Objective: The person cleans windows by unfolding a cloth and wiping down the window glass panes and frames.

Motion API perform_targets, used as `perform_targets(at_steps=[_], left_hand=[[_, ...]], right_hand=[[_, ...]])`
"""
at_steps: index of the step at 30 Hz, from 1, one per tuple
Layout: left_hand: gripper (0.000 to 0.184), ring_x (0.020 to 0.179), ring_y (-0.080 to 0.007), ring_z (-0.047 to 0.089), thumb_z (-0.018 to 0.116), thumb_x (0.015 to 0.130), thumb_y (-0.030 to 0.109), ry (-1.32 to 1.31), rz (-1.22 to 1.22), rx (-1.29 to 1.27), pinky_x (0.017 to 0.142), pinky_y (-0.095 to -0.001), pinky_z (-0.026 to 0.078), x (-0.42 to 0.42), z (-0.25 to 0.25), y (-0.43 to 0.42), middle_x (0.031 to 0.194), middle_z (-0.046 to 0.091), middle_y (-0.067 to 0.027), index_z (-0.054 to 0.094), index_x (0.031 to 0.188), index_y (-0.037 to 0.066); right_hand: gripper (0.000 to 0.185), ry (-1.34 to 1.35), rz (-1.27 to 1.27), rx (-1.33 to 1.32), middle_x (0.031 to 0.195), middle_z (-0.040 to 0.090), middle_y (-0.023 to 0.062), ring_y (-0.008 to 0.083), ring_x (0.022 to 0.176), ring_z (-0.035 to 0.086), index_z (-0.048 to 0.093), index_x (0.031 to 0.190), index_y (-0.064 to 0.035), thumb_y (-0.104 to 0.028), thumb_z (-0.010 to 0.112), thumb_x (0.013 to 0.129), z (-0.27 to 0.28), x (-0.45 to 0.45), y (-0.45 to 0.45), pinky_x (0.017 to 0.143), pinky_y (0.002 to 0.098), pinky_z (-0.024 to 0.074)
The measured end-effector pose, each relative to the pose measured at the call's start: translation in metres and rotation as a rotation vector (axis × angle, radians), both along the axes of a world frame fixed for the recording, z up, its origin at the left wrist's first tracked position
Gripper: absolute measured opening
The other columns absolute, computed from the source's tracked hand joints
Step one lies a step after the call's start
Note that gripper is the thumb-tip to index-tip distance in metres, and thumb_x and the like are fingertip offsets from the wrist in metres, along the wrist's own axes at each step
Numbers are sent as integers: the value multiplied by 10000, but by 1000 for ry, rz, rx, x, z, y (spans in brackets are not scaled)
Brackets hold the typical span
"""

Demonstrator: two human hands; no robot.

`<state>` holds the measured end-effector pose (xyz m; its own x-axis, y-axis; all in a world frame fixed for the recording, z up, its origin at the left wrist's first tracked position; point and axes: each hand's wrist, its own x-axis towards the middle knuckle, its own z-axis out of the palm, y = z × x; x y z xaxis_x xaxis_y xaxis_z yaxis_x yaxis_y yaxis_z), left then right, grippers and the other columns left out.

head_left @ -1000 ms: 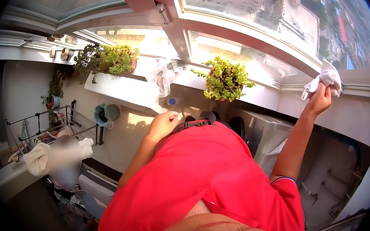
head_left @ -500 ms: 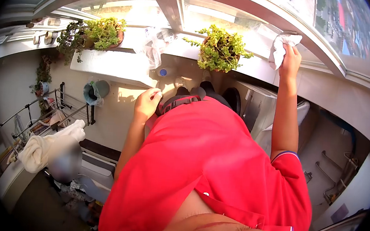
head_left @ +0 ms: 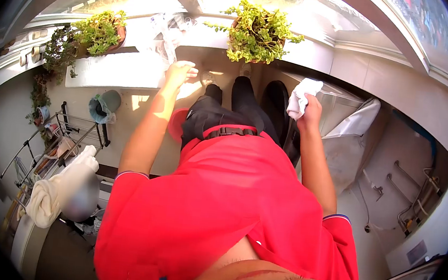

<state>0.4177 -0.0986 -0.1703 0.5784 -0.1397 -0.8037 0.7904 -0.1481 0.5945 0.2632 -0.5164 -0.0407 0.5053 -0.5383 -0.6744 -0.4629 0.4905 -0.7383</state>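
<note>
My right hand (head_left: 310, 114) is closed around a crumpled white cloth (head_left: 302, 97), held in front of my body, above a pale cabinet-like box (head_left: 339, 99). The cloth sticks up out of my fist. My left hand (head_left: 179, 75) is raised ahead of me with its fingers loosely extended, and I see nothing in it. Near it are a clear plastic bag (head_left: 162, 37) on the sill and the end of a long white box (head_left: 115, 71). A bushy potted plant (head_left: 257, 33) stands on the ledge between my hands.
Windows line the front. Another potted plant (head_left: 99, 32) stands at the left. A bin (head_left: 111, 100) and a metal rack (head_left: 79, 122) are on the left, with a cream cloth (head_left: 48, 199) below. A red round object (head_left: 177, 124) sits by my legs. Pipes (head_left: 411, 196) run at the right.
My right hand has come down and inward from the window frame, still with the cloth. My left hand has moved forward and its fingers have extended. The view has shifted, showing more of my legs.
</note>
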Motion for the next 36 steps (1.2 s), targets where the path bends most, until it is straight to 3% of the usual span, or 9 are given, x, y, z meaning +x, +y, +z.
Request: perform_targets(at_steps=[3,7,11,13,16,20,26,32,36], left_hand=[[261,947,-192,739,566,1011,225,71,-49,35,927,-358,521,29,-7,-35,1054,773,-93,699,1176,73],[305,1020,-218,733,588,1003,212,187,64,-2,1006,-407,479,57,-36,-70,1104,765,-108,662,1252,52],[312,1066,-204,718,544,1039,204,156,105,29,946,-381,502,70,-63,-97,1185,742,-105,642,1298,59],[312,1081,-194,709,533,1052,202,138,105,52,905,-367,520,77,-71,-107,1224,728,-104,635,1315,71],[270,1049,-192,702,556,1048,169,155,184,9,856,-362,540,86,-87,-123,1219,720,-79,632,1298,103],[195,1119,-230,653,569,1007,89,122,332,-226,956,-413,484,89,-100,-128,1163,667,-63,586,1200,112],[287,1093,-228,645,554,964,59,136,312,-240,897,-410,495,91,-98,-132,1194,679,-62,581,1245,113],[323,1078,-234,652,534,923,-4,157,264,-289,854,-394,515,96,-103,-129,1192,673,-69,568,1229,95],[359,994,-232,659,522,876,-66,173,245,-234,794,-379,525,93,-132,-102,1126,670,-93,568,1206,70]], right_hand=[[318,94,39,104,975,708,160,267,811,711,654,1091,85,-116,536,875,-12,-20,20,728,386,584],[220,186,57,-12,872,669,121,230,749,672,646,920,36,-131,519,854,-95,-30,-2,694,375,551],[146,67,51,-106,839,648,110,218,682,650,615,920,2,-68,508,849,-119,29,-34,611,371,536],[171,66,16,-116,854,666,88,170,739,617,639,943,28,-58,551,824,-122,59,-48,676,344,502],[112,114,22,-172,794,612,64,174,696,571,633,892,22,-33,558,829,-149,86,-71,646,349,486],[76,108,-230,-21,765,602,69,180,688,567,632,884,14,-24,587,835,-184,115,-73,629,358,475],[65,151,-54,25,840,633,110,256,777,629,633,912,-14,-46,619,858,-212,131,-72,691,392,523],[47,191,-104,269,740,595,79,203,564,564,617,920,-37,-38,634,876,-229,148,-56,490,358,437],[21,193,13,157,712,561,58,172,510,499,602,911,-66,-71,590,926,-231,152,-39,443,355,364]])
